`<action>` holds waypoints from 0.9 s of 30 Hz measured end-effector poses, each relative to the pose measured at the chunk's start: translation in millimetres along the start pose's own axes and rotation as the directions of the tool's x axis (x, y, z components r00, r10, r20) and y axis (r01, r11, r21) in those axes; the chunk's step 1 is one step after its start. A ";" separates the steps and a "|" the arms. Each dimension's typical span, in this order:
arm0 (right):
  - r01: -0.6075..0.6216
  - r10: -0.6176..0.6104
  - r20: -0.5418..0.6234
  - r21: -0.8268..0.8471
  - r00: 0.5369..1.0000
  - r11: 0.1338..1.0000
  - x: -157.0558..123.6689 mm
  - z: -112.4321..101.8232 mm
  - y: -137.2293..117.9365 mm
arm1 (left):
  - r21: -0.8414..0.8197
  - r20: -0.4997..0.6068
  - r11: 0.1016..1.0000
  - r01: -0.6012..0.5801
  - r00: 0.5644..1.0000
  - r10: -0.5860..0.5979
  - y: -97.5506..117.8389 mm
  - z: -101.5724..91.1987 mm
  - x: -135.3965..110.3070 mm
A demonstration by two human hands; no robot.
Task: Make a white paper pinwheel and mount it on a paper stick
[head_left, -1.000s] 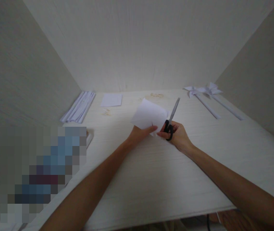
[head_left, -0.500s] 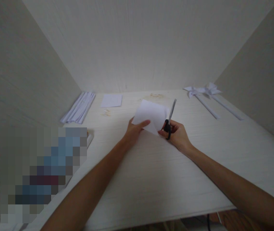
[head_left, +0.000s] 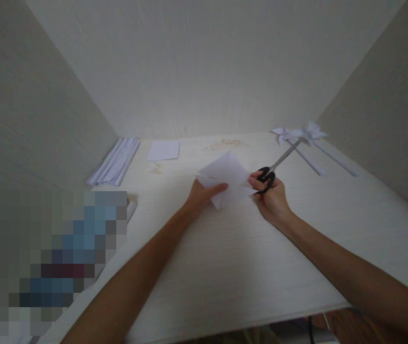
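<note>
A square sheet of white paper (head_left: 230,168) is pinched in my left hand (head_left: 202,197), thumb lying across the top. Slits run in from its corners, and one flap hangs down at the front. My right hand (head_left: 274,197) grips black-handled scissors (head_left: 269,176), with the blades together and pointing away to the upper right. The fingertips of that hand are at the paper's right corner; whether they press on it is hard to tell.
White paper sticks (head_left: 115,162) lie in a bundle at the left, near a square paper stack (head_left: 164,150). Small pale pieces (head_left: 155,168) and yellowish bits (head_left: 230,143) lie on the white table (head_left: 218,267). Two paper pinwheels (head_left: 311,132) on sticks are at the right.
The paper has been turned between my hands, so a slit now faces left. The scissors have swung from nearly upright to slanting right. My right hand has shifted slightly right.
</note>
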State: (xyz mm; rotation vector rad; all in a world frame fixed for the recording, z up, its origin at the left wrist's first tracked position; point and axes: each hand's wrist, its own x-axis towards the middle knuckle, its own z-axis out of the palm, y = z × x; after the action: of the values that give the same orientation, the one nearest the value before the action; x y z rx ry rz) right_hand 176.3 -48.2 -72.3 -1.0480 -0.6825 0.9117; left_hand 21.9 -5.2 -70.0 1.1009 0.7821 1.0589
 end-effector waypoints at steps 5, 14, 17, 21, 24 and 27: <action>-0.036 0.034 0.042 0.044 0.999 0.998 -0.9 1.5 -0.9 | 0.016 -0.121 0.997 -0.071 0.990 0.072 -3.1 0.8 2.3; -0.058 0.100 0.226 -0.184 0.969 0.981 -14.2 3.7 6.0 | 0.039 -0.229 0.988 -0.151 0.961 0.156 -6.7 14.0 -1.5; -0.031 0.064 0.204 -0.161 0.977 0.986 -11.9 1.3 8.3 | 0.068 -0.186 0.990 -0.125 0.973 0.136 -6.2 15.1 -3.6; -0.052 0.069 0.176 -0.099 0.982 0.994 -9.0 0.4 8.8 | 0.140 -0.132 0.983 -0.122 0.981 0.141 -3.6 16.2 -6.7; -0.063 0.076 0.174 -0.081 0.982 0.995 -8.7 1.1 7.9 | 0.215 -0.137 0.967 -0.138 0.976 0.170 -1.3 17.9 -9.2; -0.077 0.096 0.195 -0.104 0.976 0.992 -8.9 1.5 7.5 | 0.240 -0.173 0.959 -0.148 0.966 0.192 0.1 18.9 -9.7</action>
State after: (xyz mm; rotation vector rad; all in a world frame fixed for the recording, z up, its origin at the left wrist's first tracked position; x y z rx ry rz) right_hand 168.7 -53.8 -79.1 -1.0871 -0.8603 1.0787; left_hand 35.9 -20.3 -64.4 1.2884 0.9959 1.2605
